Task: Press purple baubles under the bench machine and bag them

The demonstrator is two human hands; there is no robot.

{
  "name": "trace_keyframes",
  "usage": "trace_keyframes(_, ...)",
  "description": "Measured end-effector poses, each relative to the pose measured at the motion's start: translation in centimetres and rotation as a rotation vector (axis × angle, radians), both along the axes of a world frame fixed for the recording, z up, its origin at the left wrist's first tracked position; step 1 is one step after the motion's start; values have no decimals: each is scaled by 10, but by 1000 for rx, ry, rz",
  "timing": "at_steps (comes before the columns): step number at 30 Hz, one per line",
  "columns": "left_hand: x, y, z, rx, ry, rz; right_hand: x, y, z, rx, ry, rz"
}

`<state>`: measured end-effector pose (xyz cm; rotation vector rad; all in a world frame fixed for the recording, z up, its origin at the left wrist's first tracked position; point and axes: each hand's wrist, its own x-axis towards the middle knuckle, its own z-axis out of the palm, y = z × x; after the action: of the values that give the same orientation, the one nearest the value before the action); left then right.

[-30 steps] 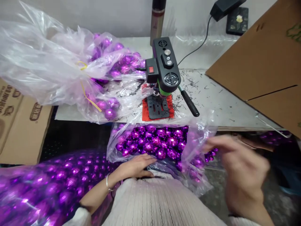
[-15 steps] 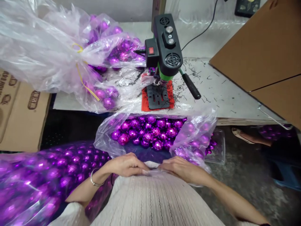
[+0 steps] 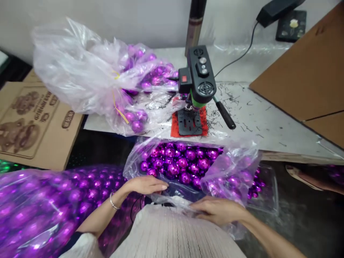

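Observation:
An open clear plastic bag (image 3: 236,168) full of shiny purple faceted balls (image 3: 182,165) rests on my lap below the table edge. My left hand (image 3: 146,185) lies on the bag's near rim with its fingers stretched out flat. My right hand (image 3: 217,211) presses down on the crumpled near edge of the same bag, fingers together and curled on the plastic against my knit top. Both hands are at the bag's near side, a hand's width apart.
A small black and green bench drill (image 3: 199,77) stands on a red mat (image 3: 189,123) on the white table (image 3: 268,125), with black shavings scattered around. Another bag of purple balls (image 3: 107,79) lies at the left, a big one (image 3: 40,208) by my left arm. Cardboard (image 3: 303,71) leans at the right.
My right hand swung in from the right and came down on the bag's near edge. My left hand stayed on the rim. The view shifted left.

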<state>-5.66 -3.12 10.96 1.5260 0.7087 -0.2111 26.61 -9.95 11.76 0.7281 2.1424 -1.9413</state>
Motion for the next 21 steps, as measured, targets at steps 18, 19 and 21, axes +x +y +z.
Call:
trace_keyframes(18,-28,231,56,1297,502,1346,3,63,75,361,-31,-247)
trace_keyframes(19,-39,221,53,1326,475,1469,-2,67,74,397,-24,-270)
trace_keyframes(21,-64,205,47,1403,391,1708,-22,80,67,465,-2,-334)
